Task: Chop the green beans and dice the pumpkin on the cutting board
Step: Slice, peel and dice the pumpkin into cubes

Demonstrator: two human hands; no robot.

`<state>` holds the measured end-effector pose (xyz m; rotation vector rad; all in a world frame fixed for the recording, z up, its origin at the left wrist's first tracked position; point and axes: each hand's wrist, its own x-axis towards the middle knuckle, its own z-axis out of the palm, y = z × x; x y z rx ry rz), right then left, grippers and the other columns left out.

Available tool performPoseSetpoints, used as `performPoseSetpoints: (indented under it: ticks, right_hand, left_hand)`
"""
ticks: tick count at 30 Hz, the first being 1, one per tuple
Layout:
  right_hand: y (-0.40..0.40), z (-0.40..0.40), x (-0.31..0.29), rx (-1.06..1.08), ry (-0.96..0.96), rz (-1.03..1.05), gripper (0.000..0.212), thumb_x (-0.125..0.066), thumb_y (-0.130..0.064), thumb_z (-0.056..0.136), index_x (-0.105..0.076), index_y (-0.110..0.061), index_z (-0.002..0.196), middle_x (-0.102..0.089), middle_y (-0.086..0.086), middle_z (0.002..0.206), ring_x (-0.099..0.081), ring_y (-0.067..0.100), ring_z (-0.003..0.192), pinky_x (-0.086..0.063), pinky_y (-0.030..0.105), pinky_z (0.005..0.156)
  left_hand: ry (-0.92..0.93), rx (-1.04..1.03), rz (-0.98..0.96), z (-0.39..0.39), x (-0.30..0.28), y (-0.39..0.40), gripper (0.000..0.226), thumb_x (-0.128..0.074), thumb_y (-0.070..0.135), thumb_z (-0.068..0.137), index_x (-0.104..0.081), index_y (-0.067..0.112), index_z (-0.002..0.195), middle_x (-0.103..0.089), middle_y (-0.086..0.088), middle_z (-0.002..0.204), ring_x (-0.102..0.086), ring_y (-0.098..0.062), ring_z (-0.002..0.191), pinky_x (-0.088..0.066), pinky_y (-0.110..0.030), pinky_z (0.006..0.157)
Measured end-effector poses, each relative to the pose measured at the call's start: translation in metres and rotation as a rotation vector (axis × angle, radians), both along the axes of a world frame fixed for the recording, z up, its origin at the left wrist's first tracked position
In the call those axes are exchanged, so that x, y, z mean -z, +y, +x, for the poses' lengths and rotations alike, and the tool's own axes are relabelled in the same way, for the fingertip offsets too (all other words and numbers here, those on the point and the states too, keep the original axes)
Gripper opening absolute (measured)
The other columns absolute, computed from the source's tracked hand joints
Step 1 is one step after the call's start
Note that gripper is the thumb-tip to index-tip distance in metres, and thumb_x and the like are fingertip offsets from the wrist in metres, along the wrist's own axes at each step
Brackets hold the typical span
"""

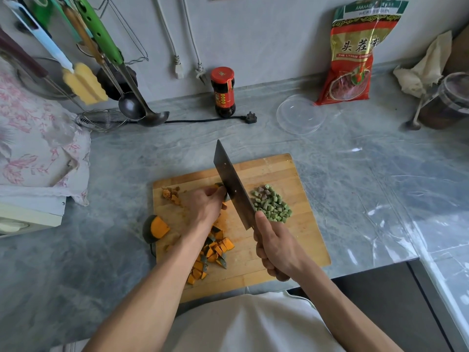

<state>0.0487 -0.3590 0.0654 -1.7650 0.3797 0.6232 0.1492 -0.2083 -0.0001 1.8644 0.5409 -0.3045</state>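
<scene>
While the left hand (205,207) pins a pumpkin piece (220,187) mid-board (279,171), fingers curled, the right hand (275,247) grips the cleaver (232,184) closed. Knuckles should guide the blade, tips tucked. Cubes (213,252) lie near, beans (272,203) right, a wedge (156,228) left.

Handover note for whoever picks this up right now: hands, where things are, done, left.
Right hand: shut on the cleaver handle, blade angled over the board.
Left hand: holding down a pumpkin piece beside the blade.
Cutting board: chopped green beans piled right of the blade; diced pumpkin near the front, a few scraps far left.
Done: the beans visible are all chopped; part of the pumpkin is diced.
Left: the held piece, plus a pumpkin wedge at the board's left edge.
</scene>
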Motion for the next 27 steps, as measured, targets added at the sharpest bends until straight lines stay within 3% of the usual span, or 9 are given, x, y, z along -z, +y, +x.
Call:
performPoseSetpoints:
  ticks: [6, 10, 18, 27]
  right_hand:
    - [0.003, 0.005, -0.001, -0.011, 0.005, -0.005, 0.057, -0.025, -0.059, 0.102, -0.044, -0.011, 0.077, -0.044, 0.002, 0.056, -0.038, 0.015, 0.039, -0.036, 0.024, 0.039]
    - [0.006, 0.005, 0.0, -0.016, -0.02, -0.038, 0.057, -0.024, -0.058, 0.103, -0.043, -0.011, 0.075, -0.044, -0.001, 0.052, -0.037, 0.013, 0.035, -0.035, 0.023, 0.038]
    - [0.004, 0.008, 0.001, -0.016, 0.019, -0.021, 0.059, -0.024, -0.063, 0.101, -0.041, -0.013, 0.075, -0.041, -0.004, 0.05, -0.037, 0.015, 0.038, -0.037, 0.029, 0.042]
    - [0.004, 0.012, -0.001, -0.031, 0.043, -0.02, 0.058, -0.023, -0.064, 0.1, -0.041, -0.013, 0.078, -0.04, -0.002, 0.054, -0.035, 0.013, 0.038, -0.035, 0.025, 0.04]
  left_hand:
    - [0.0, 0.004, -0.052, -0.001, 0.002, 0.004, 0.024, -0.063, 0.03, 0.096, -0.074, 0.016, 0.079, -0.068, -0.003, 0.057, -0.06, -0.017, 0.052, -0.038, -0.023, 0.044]
    - [-0.006, 0.007, -0.08, -0.002, 0.003, 0.005, 0.02, -0.063, 0.028, 0.096, -0.073, 0.022, 0.081, -0.07, -0.002, 0.061, -0.064, -0.012, 0.054, -0.04, -0.022, 0.043]
    - [-0.001, 0.024, -0.084, -0.001, 0.005, 0.006, 0.016, -0.062, 0.034, 0.097, -0.073, 0.028, 0.087, -0.074, 0.005, 0.071, -0.071, -0.009, 0.068, -0.049, -0.029, 0.056]
    - [-0.034, 0.046, -0.085, -0.001, 0.002, 0.006, 0.016, -0.06, 0.029, 0.099, -0.073, 0.025, 0.09, -0.073, 0.008, 0.074, -0.069, -0.002, 0.064, -0.049, -0.021, 0.049]
